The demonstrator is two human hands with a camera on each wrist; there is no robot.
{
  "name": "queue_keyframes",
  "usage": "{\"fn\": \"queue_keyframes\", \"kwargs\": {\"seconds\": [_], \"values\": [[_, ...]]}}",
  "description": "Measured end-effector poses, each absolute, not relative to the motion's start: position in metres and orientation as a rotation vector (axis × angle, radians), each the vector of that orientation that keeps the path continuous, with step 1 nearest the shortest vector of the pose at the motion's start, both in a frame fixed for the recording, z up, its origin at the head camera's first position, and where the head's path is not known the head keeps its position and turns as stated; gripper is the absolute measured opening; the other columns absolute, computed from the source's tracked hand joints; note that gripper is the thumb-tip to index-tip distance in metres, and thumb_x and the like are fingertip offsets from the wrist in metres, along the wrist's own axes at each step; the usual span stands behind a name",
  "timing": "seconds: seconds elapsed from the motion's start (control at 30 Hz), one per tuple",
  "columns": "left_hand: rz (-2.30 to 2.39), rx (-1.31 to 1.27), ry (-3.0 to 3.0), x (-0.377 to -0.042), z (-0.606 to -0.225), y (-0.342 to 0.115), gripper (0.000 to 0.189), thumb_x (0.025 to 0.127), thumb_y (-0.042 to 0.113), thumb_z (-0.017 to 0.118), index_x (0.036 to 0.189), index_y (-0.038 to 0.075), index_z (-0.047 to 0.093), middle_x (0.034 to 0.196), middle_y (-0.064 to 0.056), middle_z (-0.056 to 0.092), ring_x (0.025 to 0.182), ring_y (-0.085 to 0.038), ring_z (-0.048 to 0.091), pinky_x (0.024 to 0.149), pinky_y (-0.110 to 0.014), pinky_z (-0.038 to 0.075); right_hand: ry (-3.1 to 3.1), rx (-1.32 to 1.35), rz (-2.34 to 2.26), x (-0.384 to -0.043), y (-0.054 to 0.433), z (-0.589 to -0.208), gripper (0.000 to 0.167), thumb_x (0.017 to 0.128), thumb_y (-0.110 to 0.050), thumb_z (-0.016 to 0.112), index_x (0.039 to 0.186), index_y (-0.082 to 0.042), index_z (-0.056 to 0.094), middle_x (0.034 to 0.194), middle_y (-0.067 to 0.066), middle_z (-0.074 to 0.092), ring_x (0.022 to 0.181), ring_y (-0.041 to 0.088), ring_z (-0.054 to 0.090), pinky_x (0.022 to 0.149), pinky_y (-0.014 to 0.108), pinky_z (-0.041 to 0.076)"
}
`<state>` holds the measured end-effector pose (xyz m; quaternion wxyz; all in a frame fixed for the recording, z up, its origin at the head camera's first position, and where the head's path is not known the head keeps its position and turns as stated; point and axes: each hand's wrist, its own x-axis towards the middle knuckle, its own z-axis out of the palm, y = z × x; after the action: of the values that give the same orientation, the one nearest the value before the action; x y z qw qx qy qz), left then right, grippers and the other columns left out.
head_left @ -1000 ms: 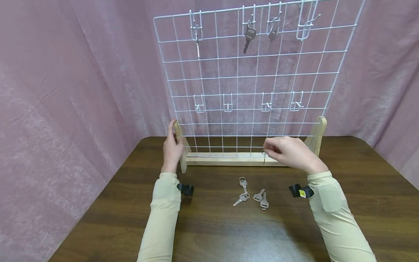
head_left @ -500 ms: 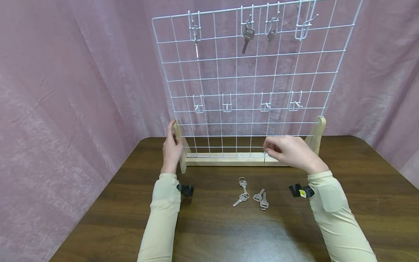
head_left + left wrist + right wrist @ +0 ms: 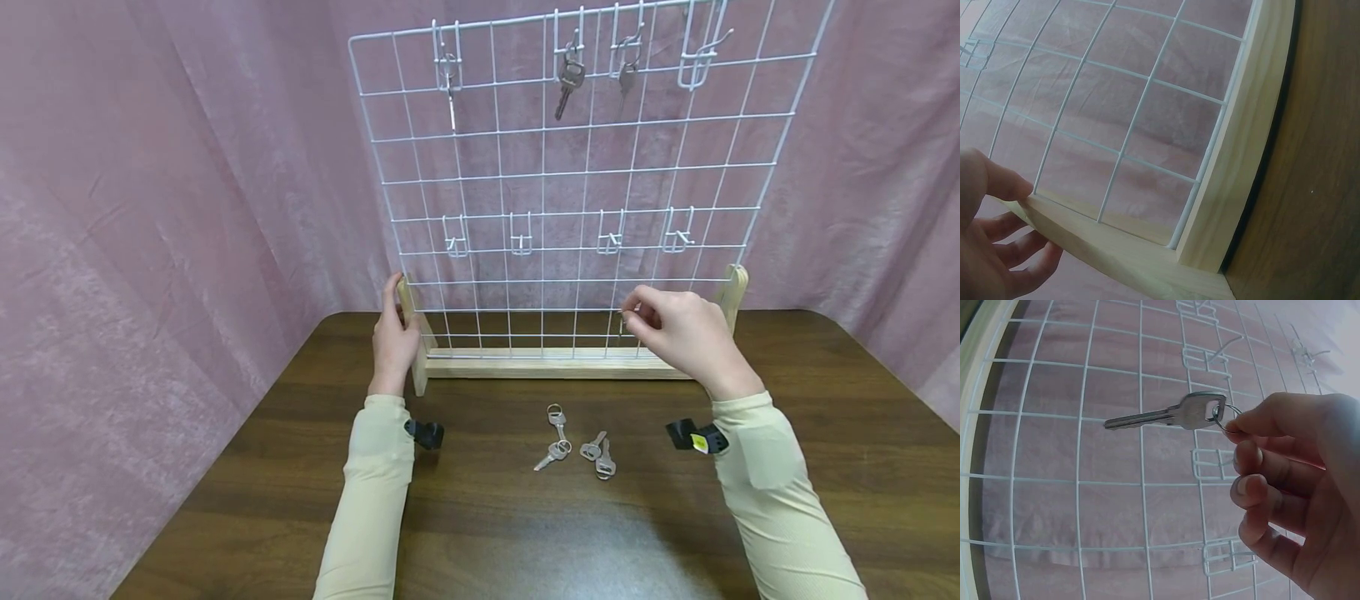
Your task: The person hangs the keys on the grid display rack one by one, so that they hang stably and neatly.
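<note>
A person's right hand (image 3: 678,333) pinches a metal key ring (image 3: 1219,424) between thumb and finger; its key (image 3: 1194,414) hangs before the lower part of a white wire grid (image 3: 543,173). The left hand (image 3: 394,346) curls around the stand's left wooden upright (image 3: 419,358). Four keys (image 3: 592,451) lie on the brown table (image 3: 480,517); three hanging keys (image 3: 572,75) dangle from upper hooks (image 3: 699,57).

The key (image 3: 1200,414) at the right hand's (image 3: 682,337) fingertips looks like smooth, shiny metal. Behind that hand I see a grid (image 3: 543,174) of smooth, white-coated wire; against the left hand (image 3: 393,346), a stand (image 3: 525,368) of matt, pale wood; below both, a glossy wood-grain surface (image 3: 487,517); beyond, velvety cloth (image 3: 247,167).
</note>
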<state>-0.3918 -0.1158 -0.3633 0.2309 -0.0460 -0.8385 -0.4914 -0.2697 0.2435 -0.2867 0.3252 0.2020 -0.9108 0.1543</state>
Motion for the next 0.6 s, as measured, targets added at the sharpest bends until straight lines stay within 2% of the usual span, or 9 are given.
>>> {"fn": "queue_keyframes", "kwargs": {"seconds": [0.37, 0.47, 0.6], "values": [[-1.337, -0.132, -2.306, -0.395, -0.361, -0.117, 0.073, 0.092, 0.004, 0.048, 0.148, 0.045, 0.024, 0.114, -0.018, 0.062, 0.083, -0.034, 0.064, 0.066, -0.043, 0.054, -2.169, 0.452, 0.447, -0.262, 0.25, -0.276, 0.007, 0.084, -0.005, 0.064, 0.085, -0.009, 0.07, 0.06, -0.001, 0.059, 0.056, 0.005, 0.045, 0.052, 0.026, 0.034], [-1.343, -0.124, -2.311, -0.394, -0.362, -0.117, 0.072, 0.093, 0.004, 0.048, 0.147, 0.046, 0.024, 0.114, -0.019, 0.062, 0.085, -0.034, 0.064, 0.067, -0.043, 0.054, -2.119, 0.426, 0.446, -0.261, 0.255, -0.267, 0.007, 0.085, -0.005, 0.064, 0.086, -0.008, 0.07, 0.06, 0.0, 0.06, 0.057, -0.004, 0.04, 0.053, 0.024, 0.033], [-1.347, -0.118, -2.304, -0.394, -0.364, -0.116, 0.072, 0.092, 0.004, 0.048, 0.147, 0.045, 0.025, 0.114, -0.019, 0.062, 0.087, -0.034, 0.064, 0.067, -0.043, 0.054, -2.034, 0.415, 0.443, -0.265, 0.264, -0.248, 0.008, 0.085, -0.006, 0.064, 0.087, -0.007, 0.071, 0.062, 0.004, 0.064, 0.06, -0.021, 0.034, 0.053, 0.014, 0.03]]}}
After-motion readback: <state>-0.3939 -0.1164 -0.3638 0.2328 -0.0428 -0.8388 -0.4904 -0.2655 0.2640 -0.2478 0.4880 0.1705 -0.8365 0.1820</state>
